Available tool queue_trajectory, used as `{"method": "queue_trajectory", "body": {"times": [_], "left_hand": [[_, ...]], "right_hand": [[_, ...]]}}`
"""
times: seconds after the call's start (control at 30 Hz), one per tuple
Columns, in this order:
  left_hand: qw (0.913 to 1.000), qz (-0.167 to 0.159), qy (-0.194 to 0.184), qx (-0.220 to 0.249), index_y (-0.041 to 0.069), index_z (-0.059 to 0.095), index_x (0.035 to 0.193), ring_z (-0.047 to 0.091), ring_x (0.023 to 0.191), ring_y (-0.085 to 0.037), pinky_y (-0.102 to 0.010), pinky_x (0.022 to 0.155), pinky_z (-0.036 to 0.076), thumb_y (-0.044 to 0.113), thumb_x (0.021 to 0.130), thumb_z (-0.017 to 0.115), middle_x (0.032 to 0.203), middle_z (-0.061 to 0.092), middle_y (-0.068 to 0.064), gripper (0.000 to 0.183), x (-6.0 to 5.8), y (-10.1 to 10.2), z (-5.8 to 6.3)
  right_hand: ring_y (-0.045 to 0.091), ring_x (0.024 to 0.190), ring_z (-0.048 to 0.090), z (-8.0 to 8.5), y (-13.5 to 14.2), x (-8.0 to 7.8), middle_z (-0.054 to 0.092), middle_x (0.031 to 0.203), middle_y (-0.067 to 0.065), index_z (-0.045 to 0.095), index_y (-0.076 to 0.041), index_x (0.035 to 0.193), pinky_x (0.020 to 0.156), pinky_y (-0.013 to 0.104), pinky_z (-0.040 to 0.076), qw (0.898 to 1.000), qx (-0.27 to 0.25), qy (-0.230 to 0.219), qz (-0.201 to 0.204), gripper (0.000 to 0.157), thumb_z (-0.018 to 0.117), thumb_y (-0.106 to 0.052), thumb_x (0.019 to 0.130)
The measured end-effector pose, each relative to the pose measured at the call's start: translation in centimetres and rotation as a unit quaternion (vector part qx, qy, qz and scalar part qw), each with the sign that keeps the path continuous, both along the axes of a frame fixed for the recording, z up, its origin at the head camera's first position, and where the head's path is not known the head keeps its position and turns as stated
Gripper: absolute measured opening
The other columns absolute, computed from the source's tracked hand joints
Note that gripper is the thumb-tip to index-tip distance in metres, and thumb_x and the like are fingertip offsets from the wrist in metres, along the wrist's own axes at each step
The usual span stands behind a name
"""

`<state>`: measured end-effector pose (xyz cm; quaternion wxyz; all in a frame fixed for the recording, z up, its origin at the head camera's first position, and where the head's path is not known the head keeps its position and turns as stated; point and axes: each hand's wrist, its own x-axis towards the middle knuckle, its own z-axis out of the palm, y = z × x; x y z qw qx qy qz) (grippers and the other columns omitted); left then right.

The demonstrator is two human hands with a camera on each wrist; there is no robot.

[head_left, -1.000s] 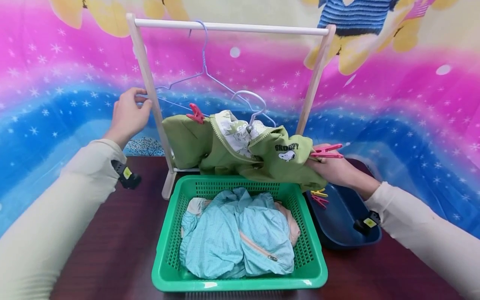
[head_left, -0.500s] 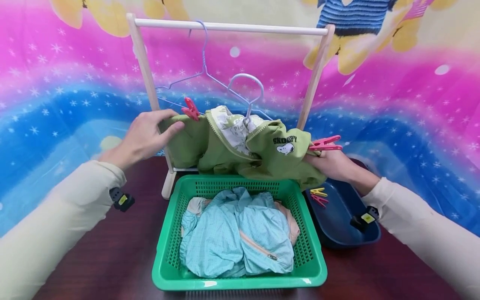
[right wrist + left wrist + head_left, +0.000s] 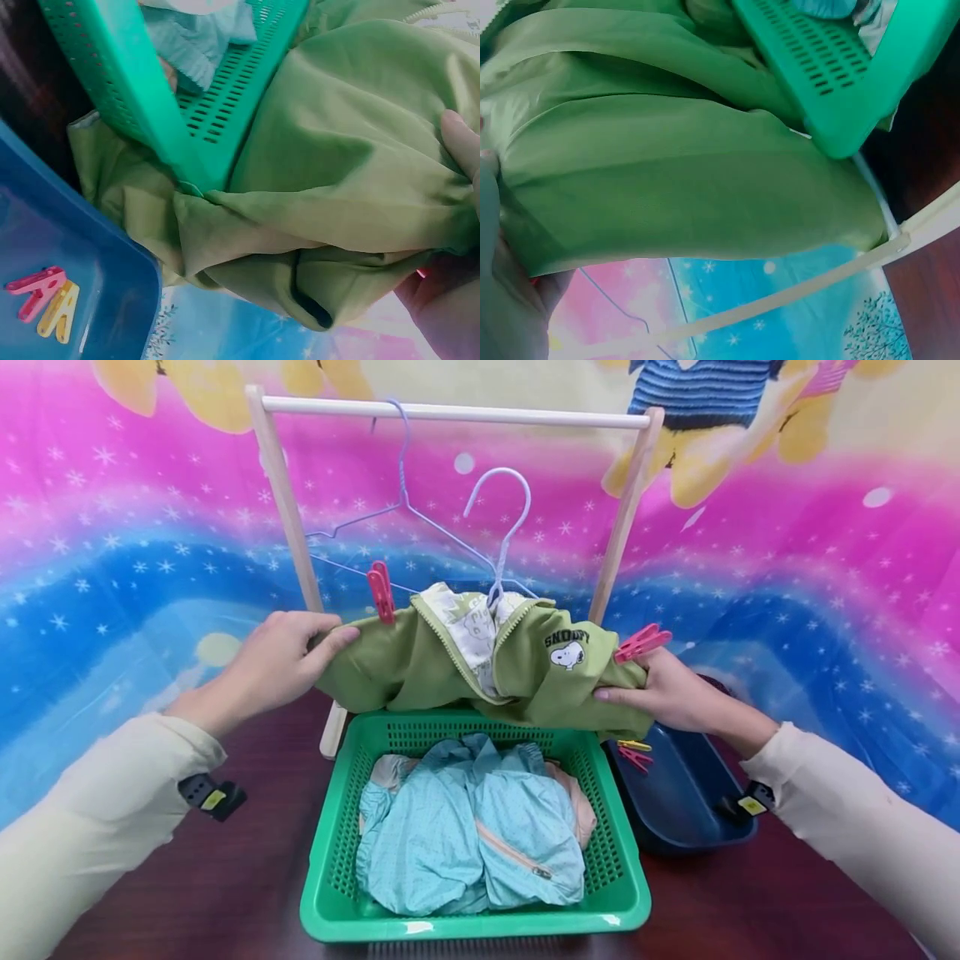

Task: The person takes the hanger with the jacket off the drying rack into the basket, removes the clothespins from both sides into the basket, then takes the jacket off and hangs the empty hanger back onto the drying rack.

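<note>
We saw the green zip-up jacket (image 3: pixel 375 668) held up behind the green plastic basket (image 3: pixel 472 931) and in front of the wooden clothes rack (image 3: pixel 450 412). Our left hand (image 3: pixel 273 656) pinched the jacket's upper edge at one sleeve between thumb and fingers. Our right hand (image 3: pixel 678 693) grasped the opposite sleeve, its thumb laid along the front of the cloth and its other fingers behind, mostly hidden.

A lilac hanger (image 3: pixel 517 518) sat inside the jacket, its hook rising from the white patterned lining at the neck, below the rail and apart from it. A red clothespin (image 3: pixel 381 592) stood almost upright on the shoulder near our left hand; a pink clothespin (image 3: pixel 642 642) leaned outward at the other shoulder, just beside our right hand. The SNOOPY print lay between that clothespin and the zip.

A second wire hanger (image 3: pixel 405 493) hung from the rail, its lower part passing behind the jacket. In the basket lay a light blue garment (image 3: pixel 420 835) with a slanting zip. To its right, on the dark tabletop (image 3: pixel 262 860), we saw a navy tub (image 3: pixel 693 793) holding a yellow peg (image 3: pixel 58 311) and a pink peg (image 3: pixel 36 291), side by side.
</note>
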<state>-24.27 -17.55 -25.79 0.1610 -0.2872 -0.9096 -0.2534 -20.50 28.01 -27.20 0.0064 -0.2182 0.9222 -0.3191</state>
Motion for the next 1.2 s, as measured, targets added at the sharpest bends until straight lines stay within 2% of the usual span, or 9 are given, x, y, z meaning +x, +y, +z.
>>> {"method": "queue_trajectory", "body": {"times": [0.1,0.17,0.33,0.4,0.47,0.63,0.8,1.03,1.2], "left_hand": [[0.9996,-0.016,-0.023,-0.003,0.013,0.046,0.069,0.031,0.051,-0.010,-0.028,0.052,0.031,0.036,0.107,0.050,0.056,0.032,0.004,0.044,0.4,0.1,-0.5],[0.9991,-0.029,-0.029,-0.009,0.014,0.052,0.076,0.032,0.051,-0.010,-0.028,0.051,0.032,0.034,0.108,0.049,0.056,0.033,0.004,0.038,0.6,0.1,-1.0],[0.9972,-0.040,-0.051,-0.038,0.017,0.061,0.106,0.037,0.052,-0.012,-0.030,0.052,0.035,0.032,0.109,0.046,0.058,0.039,0.003,0.021,1.2,0.5,-2.5],[0.9961,-0.040,-0.063,-0.048,0.018,0.060,0.111,0.037,0.053,-0.013,-0.031,0.054,0.035,0.032,0.109,0.044,0.059,0.038,0.003,0.022,1.4,0.5,-3.3],[0.9951,-0.041,-0.072,-0.054,0.017,0.060,0.109,0.036,0.053,-0.012,-0.030,0.055,0.035,0.032,0.110,0.044,0.060,0.037,0.004,0.022,1.6,0.6,-4.2],[0.9941,-0.047,-0.072,-0.066,0.018,0.053,0.086,0.029,0.052,-0.007,-0.027,0.055,0.033,0.028,0.109,0.045,0.060,0.030,0.007,0.027,1.9,0.6,-6.6],[0.9954,-0.047,-0.053,-0.065,0.019,0.048,0.078,0.029,0.052,-0.006,-0.026,0.056,0.032,0.025,0.109,0.047,0.061,0.028,0.008,0.031,2.3,0.5,-8.6],[0.9962,-0.042,-0.025,-0.072,0.020,0.046,0.077,0.031,0.052,-0.006,-0.027,0.058,0.034,0.022,0.107,0.049,0.062,0.027,0.009,0.031,2.5,0.7,-11.2],[0.9966,-0.033,-0.006,-0.075,0.020,0.045,0.077,0.032,0.053,-0.006,-0.027,0.057,0.033,0.021,0.106,0.051,0.063,0.026,0.009,0.030,2.7,0.7,-12.4]], "right_hand": [[0.006,0.049,0.039,-0.4,0.2,0.4,0.046,0.062,-0.002,0.068,-0.003,0.104,0.047,0.026,0.035,1.000,-0.001,-0.001,0.009,0.014,0.073,-0.011,0.093],[0.006,0.050,0.038,-0.7,0.4,0.6,0.045,0.062,-0.002,0.068,-0.004,0.108,0.048,0.026,0.035,1.000,-0.001,0.000,0.010,0.018,0.074,-0.010,0.092],[0.004,0.049,0.034,-2.1,0.6,0.9,0.040,0.059,-0.005,0.068,-0.007,0.095,0.048,0.024,0.033,1.000,0.025,0.001,0.000,0.014,0.077,-0.015,0.090],[0.003,0.049,0.033,-2.9,0.6,1.1,0.039,0.059,-0.006,0.066,-0.008,0.089,0.049,0.024,0.033,0.999,0.038,0.003,-0.004,0.016,0.079,-0.018,0.089],[0.003,0.048,0.036,-3.6,0.6,1.3,0.038,0.059,-0.007,0.063,-0.010,0.083,0.049,0.023,0.035,0.999,0.043,0.000,-0.003,0.020,0.079,-0.020,0.088],[0.005,0.044,0.043,-5.2,0.6,1.7,0.041,0.056,-0.007,0.056,-0.012,0.073,0.047,0.026,0.043,0.999,0.041,-0.029,0.007,0.030,0.079,-0.025,0.089],[0.004,0.047,0.038,-6.1,0.6,1.7,0.037,0.056,-0.009,0.056,-0.013,0.071,0.050,0.023,0.038,0.998,0.046,-0.030,0.007,0.031,0.078,-0.025,0.089],[0.003,0.052,0.039,-7.7,0.9,1.5,0.042,0.059,-0.008,0.069,-0.014,0.083,0.054,0.022,0.037,0.998,0.044,-0.034,0.020,0.015,0.078,-0.025,0.089],[0.002,0.052,0.038,-8.6,1.0,1.4,0.043,0.060,-0.008,0.070,-0.014,0.089,0.055,0.022,0.037,0.997,0.042,-0.052,0.026,0.013,0.077,-0.025,0.090]]}}
